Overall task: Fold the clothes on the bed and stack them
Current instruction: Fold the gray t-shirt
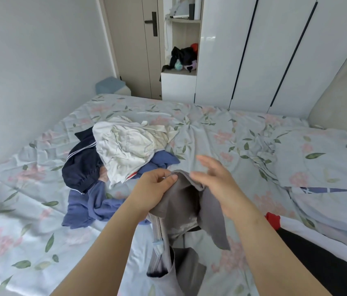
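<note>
A grey garment (186, 212) hangs in front of me above the bed (221, 133). My left hand (154, 190) pinches its top edge between thumb and fingers. Just to the right, my right hand (215, 179) is open with fingers spread, touching the same edge near its far corner. The lower part of the garment droops toward the bed's near edge. Left of my hands lies a loose pile: a white garment (127, 144) on top, a dark navy garment (81, 165) with white stripes, and a blue garment (87, 206) beneath.
A pillow (319, 157) in the same floral cover lies at the right, by the padded headboard (343, 90). A red item (273, 220) sits at the bed's near right edge. White wardrobes (253, 50) and a shelf with dark clothes (181, 58) stand behind the bed.
</note>
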`<state>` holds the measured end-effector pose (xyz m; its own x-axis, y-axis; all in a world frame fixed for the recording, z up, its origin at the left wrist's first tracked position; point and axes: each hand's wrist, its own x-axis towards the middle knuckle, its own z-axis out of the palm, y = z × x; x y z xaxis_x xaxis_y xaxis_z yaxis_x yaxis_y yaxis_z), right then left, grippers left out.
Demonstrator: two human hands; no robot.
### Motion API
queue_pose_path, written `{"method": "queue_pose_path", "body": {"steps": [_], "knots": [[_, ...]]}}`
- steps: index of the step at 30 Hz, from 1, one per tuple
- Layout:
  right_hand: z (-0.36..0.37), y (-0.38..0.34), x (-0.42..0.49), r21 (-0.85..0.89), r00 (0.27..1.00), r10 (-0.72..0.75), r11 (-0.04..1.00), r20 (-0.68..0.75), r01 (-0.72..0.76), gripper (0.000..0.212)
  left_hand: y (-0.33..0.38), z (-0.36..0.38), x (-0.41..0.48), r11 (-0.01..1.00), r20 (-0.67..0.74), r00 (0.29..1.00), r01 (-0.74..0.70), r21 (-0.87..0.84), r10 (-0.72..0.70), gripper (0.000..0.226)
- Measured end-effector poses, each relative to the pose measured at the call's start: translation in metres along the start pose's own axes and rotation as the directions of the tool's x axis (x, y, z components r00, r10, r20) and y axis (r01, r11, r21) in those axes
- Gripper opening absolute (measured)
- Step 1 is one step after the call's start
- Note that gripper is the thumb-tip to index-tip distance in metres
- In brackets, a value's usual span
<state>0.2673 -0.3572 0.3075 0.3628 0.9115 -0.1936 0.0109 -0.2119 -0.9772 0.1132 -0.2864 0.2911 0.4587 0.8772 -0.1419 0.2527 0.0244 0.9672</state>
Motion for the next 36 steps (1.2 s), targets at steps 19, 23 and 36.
{"method": "queue_pose_path", "body": {"steps": [19, 23, 36], "knots": [[-0.011, 0.026, 0.002, -0.139, 0.975, -0.046, 0.99, -0.217, 0.016, 0.012, -0.047, 0.0, -0.005, 0.946, 0.049, 0.975, 0.221, -0.238, -0.215, 0.026], [-0.006, 0.031, -0.004, -0.272, 1.0, 0.02, 0.962, 0.008, -0.017, 0.033, -0.041, 0.007, -0.001, 0.979, 0.053, 0.984, 0.177, -0.104, -0.173, 0.027], [0.005, 0.04, -0.006, -0.349, 0.999, 0.04, 0.937, 0.007, -0.035, 0.015, -0.057, 0.012, -0.014, 0.997, 0.263, 0.962, 0.082, -0.001, -0.079, 0.019]]}}
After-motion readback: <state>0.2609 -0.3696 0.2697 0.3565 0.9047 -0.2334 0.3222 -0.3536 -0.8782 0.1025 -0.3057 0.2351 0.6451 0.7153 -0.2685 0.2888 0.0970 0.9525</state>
